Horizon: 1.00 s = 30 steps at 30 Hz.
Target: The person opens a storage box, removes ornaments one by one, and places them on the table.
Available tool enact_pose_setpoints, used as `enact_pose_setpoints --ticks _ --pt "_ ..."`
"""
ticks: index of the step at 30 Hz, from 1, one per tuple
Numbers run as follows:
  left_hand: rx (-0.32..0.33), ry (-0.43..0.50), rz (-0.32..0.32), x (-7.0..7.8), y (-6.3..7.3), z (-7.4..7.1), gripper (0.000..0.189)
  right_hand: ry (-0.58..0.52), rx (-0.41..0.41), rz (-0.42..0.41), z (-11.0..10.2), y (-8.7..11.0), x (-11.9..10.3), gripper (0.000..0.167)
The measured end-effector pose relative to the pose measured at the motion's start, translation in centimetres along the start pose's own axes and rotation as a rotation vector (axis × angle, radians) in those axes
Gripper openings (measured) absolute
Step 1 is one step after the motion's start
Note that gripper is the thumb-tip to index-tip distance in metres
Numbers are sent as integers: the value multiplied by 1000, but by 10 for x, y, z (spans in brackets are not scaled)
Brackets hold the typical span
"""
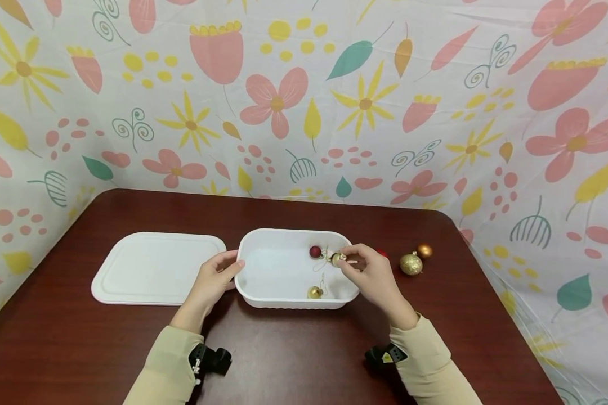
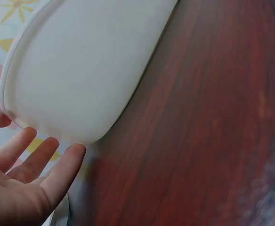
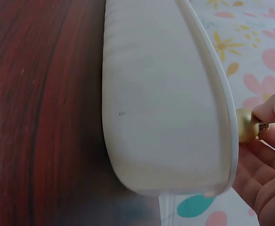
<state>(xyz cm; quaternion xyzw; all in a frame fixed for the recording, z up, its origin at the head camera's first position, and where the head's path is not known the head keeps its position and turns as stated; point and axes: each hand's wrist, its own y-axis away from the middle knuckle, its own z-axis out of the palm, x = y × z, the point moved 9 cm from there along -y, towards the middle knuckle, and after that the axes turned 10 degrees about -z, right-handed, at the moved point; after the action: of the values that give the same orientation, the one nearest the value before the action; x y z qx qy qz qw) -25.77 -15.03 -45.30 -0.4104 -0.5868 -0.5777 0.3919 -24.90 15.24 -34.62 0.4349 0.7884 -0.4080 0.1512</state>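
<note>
A white plastic storage box [image 1: 284, 302] stands uncovered on the table. My left hand [image 1: 216, 274] grips its left end, the thumb over the rim and fingertips on the outer wall; the left wrist view shows those fingers [image 2: 43, 160] from outside. At the box's right end, my right hand [image 1: 372, 275] pinches a gold Christmas ball [image 3: 246, 126] by its cap, over the inside of the box. A dark red Christmas ball [image 1: 315, 251] and another gold one [image 1: 314, 292], with thin hanging loops, lie in the box's right half.
To the left of the box a white lid [image 1: 157, 270] lies flat. Right of the right hand are a glittery gold ball [image 1: 411, 263] and a copper ball [image 1: 424, 251]. A red ball [image 1: 382, 253] is mostly hidden behind that hand. A flowered cloth hangs behind the brown table [image 1: 294, 354].
</note>
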Motion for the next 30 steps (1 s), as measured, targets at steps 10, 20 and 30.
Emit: enact_pose_setpoints --ticks 10,20,30 --pt "-2 -1 10 4 0 0 45 -11 39 13 -16 6 15 14" --pt "-3 12 7 2 0 1 45 -109 43 82 -34 14 31 18" --pt "2 11 -4 0 0 0 44 40 51 88 -49 22 44 13"
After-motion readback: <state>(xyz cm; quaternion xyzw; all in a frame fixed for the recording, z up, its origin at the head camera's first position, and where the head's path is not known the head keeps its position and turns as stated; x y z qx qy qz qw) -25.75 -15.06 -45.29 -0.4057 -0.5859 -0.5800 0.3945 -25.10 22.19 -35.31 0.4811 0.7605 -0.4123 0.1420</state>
